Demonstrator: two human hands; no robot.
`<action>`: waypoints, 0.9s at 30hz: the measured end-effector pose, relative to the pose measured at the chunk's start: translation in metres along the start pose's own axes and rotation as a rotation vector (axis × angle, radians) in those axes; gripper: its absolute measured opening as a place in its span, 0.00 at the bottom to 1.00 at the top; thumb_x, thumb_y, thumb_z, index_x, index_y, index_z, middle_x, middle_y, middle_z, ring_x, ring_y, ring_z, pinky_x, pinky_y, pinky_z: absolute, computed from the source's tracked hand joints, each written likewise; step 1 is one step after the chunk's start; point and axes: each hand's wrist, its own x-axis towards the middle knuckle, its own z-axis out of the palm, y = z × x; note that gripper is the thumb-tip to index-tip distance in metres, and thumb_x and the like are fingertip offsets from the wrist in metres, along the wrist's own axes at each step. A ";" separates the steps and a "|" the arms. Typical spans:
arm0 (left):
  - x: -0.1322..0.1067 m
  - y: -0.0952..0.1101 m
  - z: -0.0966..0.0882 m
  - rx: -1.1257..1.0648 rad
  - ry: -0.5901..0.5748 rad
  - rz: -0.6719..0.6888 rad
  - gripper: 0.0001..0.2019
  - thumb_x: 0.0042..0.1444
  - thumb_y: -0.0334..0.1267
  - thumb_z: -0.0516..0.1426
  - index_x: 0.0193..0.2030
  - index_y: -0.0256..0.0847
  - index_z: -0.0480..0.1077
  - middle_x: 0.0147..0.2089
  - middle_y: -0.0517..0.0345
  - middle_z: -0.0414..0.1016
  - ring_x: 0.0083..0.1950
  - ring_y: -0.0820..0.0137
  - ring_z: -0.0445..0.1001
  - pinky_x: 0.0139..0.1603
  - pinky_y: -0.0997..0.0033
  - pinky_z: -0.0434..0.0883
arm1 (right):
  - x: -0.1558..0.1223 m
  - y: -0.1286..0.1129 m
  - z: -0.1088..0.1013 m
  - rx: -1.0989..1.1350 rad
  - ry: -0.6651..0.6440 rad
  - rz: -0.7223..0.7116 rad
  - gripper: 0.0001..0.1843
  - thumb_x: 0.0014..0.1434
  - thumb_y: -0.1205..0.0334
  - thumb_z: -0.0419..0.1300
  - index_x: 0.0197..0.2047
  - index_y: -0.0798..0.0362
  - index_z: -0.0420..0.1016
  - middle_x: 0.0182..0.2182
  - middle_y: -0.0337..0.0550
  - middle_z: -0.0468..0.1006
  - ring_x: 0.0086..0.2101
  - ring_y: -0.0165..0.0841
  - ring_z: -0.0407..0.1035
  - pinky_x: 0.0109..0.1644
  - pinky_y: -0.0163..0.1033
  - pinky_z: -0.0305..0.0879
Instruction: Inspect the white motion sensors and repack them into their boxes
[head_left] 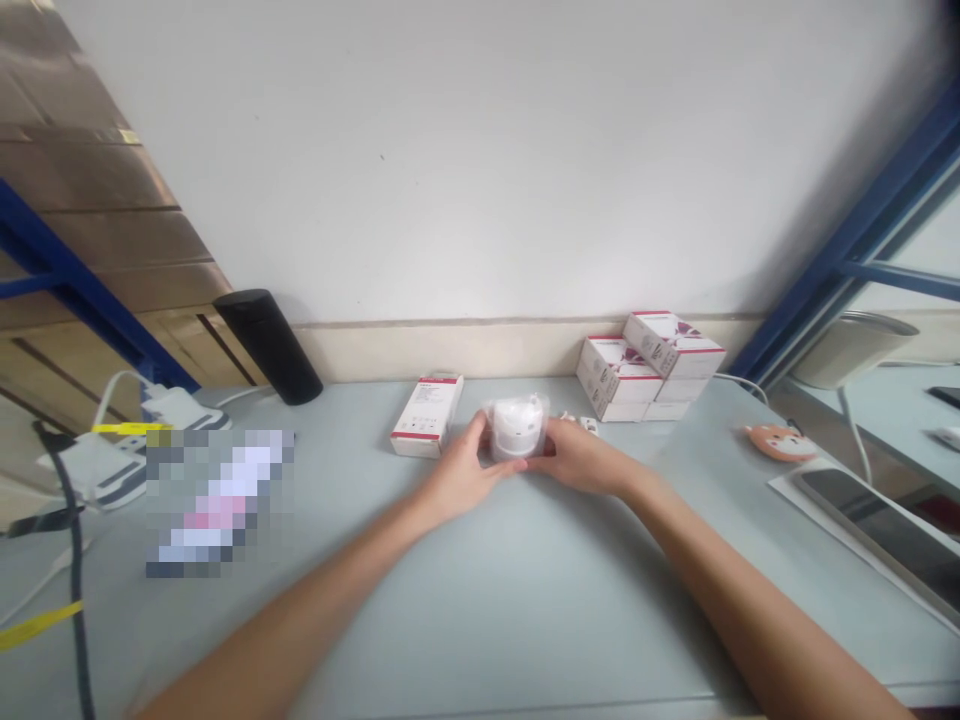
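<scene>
A white rounded device in a clear plastic bag (517, 430) is at the middle of the desk, upright. My left hand (469, 465) grips it from the left, thumb along its lower front. From the right, my right hand (581, 455) closes on its other side, and the two thumbs nearly meet in front. Just left of the left hand lies a white box with red edges (427, 415). Behind the right hand, small white pieces (589, 426) show in part; their kind I cannot make out.
Several white-and-red boxes (645, 365) are stacked against the wall. A black cylinder (270, 345) stands at the back left, near power strips with cables (180, 408). On the right are an orange animal-faced item (780, 442) and a dark flat device (877, 525). Blue frame posts flank the desk (480, 610).
</scene>
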 end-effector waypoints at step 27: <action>0.013 0.030 -0.019 -0.923 0.315 -0.198 0.18 0.57 0.42 0.70 0.51 0.40 0.78 0.57 0.48 0.81 0.56 0.62 0.80 0.57 0.63 0.76 | 0.006 -0.009 -0.005 0.341 0.352 0.096 0.18 0.63 0.46 0.65 0.49 0.49 0.80 0.40 0.42 0.81 0.32 0.33 0.69 0.38 0.41 0.64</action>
